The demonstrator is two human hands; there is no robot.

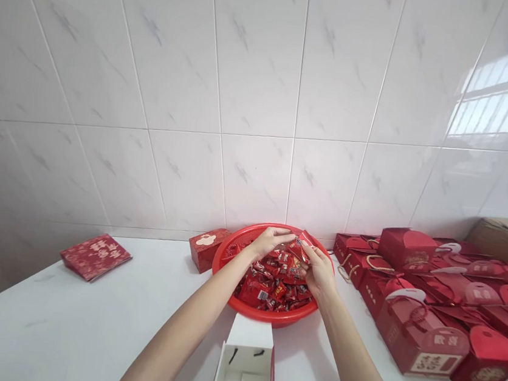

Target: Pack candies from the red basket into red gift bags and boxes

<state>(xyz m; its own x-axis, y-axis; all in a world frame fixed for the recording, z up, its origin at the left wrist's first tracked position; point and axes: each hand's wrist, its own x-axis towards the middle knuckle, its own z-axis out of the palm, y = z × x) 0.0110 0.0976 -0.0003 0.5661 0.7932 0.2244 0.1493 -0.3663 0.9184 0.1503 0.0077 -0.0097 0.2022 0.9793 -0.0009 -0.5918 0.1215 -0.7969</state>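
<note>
A red plastic basket [223, 254] in front of me is heaped with small red wrapped packets [266, 283], which look like sweets. Over its far right part, my right hand [320, 273] pinches a shiny red packet [301, 245] between thumb and fingers. My left hand [272, 243] reaches in from the other side, its fingertips closed on the left edge of that same packet. Below the basket stands an open box [247, 361], white inside, with a raised flap and two dark slots or cords. Its inside shows no packets, though the frame cuts off its near end.
Flat folded red boxes [96, 257] lie at the left of the white table [140, 300]. A small red box [207, 249] stands behind the basket's left side. Several red gift boxes [425, 332] crowd the right, with a brown carton [503, 237] behind. A tiled wall [265, 94] bounds the back.
</note>
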